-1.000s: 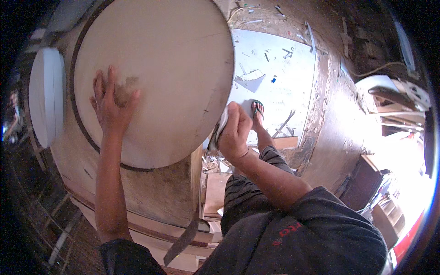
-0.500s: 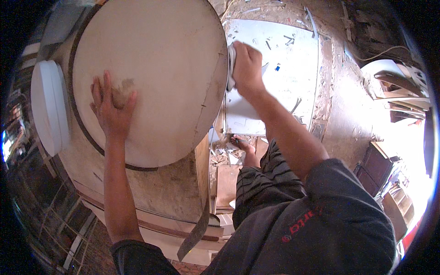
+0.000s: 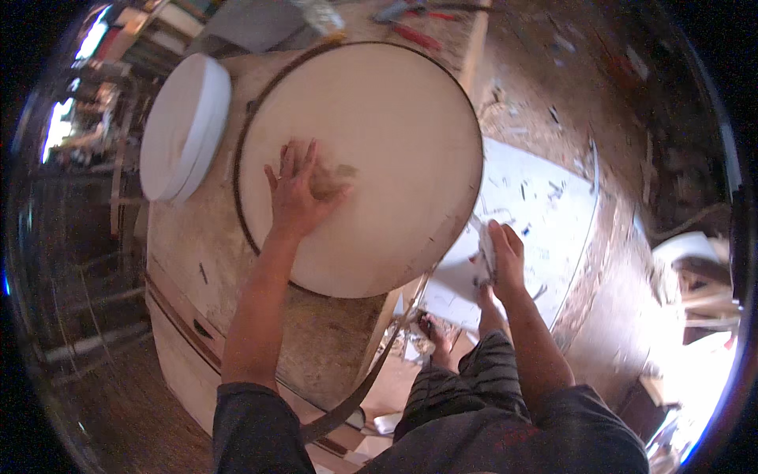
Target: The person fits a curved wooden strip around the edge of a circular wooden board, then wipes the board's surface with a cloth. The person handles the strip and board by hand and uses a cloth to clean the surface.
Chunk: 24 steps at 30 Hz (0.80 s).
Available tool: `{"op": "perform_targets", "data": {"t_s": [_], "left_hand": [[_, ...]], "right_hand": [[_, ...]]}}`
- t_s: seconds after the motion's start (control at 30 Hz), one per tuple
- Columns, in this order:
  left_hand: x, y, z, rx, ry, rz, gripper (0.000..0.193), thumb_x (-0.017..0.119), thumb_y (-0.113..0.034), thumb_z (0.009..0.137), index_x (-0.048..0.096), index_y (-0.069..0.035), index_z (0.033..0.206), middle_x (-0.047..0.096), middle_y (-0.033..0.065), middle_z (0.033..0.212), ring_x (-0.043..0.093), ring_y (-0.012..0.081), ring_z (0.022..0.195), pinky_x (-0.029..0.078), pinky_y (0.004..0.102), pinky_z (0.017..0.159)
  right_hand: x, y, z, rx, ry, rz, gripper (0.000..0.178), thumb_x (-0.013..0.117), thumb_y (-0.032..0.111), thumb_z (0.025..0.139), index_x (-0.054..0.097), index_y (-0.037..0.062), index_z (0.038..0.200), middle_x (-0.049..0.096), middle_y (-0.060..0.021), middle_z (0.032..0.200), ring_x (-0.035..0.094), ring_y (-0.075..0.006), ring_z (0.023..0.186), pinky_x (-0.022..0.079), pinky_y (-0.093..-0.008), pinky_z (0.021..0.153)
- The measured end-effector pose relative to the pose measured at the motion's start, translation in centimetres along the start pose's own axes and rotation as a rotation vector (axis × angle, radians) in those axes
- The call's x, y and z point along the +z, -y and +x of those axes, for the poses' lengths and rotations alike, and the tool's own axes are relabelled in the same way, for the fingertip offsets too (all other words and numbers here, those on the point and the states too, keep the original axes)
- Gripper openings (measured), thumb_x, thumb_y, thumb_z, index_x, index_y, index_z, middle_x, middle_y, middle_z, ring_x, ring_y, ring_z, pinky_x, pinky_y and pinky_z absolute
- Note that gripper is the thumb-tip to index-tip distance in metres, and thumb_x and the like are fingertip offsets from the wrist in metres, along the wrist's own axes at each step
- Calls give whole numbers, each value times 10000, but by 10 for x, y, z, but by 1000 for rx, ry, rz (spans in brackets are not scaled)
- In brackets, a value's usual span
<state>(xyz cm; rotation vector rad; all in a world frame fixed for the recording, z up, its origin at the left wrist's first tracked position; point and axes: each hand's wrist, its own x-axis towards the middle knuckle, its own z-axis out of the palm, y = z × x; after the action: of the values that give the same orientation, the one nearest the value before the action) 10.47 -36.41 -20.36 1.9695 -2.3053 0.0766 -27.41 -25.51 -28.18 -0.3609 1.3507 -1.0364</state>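
A large round pale board [image 3: 379, 182] with a dark rim lies flat on the workbench. My left hand [image 3: 298, 197] rests on its left part with the fingers spread, beside a brownish smudge on the surface. My right hand [image 3: 507, 257] is closed around a pale grey hand-sized piece [image 3: 486, 251], held by the board's lower right edge; blur hides its exact kind and whether it touches. From near the board's lower edge a long dark flexible strip [image 3: 355, 403] curves down toward me.
White round discs [image 3: 185, 130] are stacked left of the board on the bench [image 3: 197, 245]. Tools with red handles [image 3: 414, 35] lie beyond it. A white sheet [image 3: 545, 229] scattered with scraps is on the floor at right, near my feet. Offcuts [image 3: 703, 276] pile up at far right.
The view has shifted, so the whole board now shows. My right hand has moved along the rim from the right side toward the lower right, nearer me. My left hand stays on the board.
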Motion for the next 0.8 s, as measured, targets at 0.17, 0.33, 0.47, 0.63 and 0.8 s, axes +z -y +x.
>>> {"op": "perform_targets", "data": {"t_s": [0.17, 0.33, 0.47, 0.63, 0.8], "left_hand": [[-33, 59, -40, -480, -377, -215, 976, 726, -633, 890, 391, -51, 1599, 367, 245, 1634, 370, 426, 1497, 306, 531, 1224], [-24, 90, -96, -944, -276, -672, 898, 664, -631, 954, 461, 23, 1536, 482, 230, 1556, 475, 362, 1419, 374, 444, 1175], [-21, 73, -111, -1024, -166, -1135, 858, 644, -612, 982, 498, 61, 1494, 566, 211, 1484, 543, 316, 1356, 413, 421, 1136], [-1, 81, -111, -1254, -197, -1186, 786, 681, -553, 980, 533, 55, 1456, 616, 198, 1421, 608, 311, 1278, 486, 441, 1066], [-12, 61, -100, -1168, -225, -1453, 751, 705, -511, 974, 528, 29, 1465, 624, 201, 1405, 619, 320, 1264, 500, 464, 1052]], "right_hand": [[1, 19, -8, -90, 447, -159, 927, 603, 689, 960, 240, 168, 1636, 592, -192, 1355, 632, -228, 1079, 633, -359, 647], [17, 22, 10, -223, 407, -101, 941, 670, 579, 969, 174, 186, 1666, 620, -176, 1340, 676, -202, 944, 618, -304, 607], [23, 44, 28, -224, 433, -101, 930, 715, 470, 966, 174, 182, 1666, 632, -183, 1339, 700, -214, 910, 602, -299, 613], [51, 75, 10, -154, 422, -158, 1004, 818, 363, 881, 209, 150, 1651, 644, -198, 1291, 687, -235, 890, 560, -328, 648], [51, 95, 14, -214, 389, -212, 947, 813, 367, 882, 269, 134, 1621, 665, -164, 1174, 644, -187, 783, 511, -309, 571]]}}
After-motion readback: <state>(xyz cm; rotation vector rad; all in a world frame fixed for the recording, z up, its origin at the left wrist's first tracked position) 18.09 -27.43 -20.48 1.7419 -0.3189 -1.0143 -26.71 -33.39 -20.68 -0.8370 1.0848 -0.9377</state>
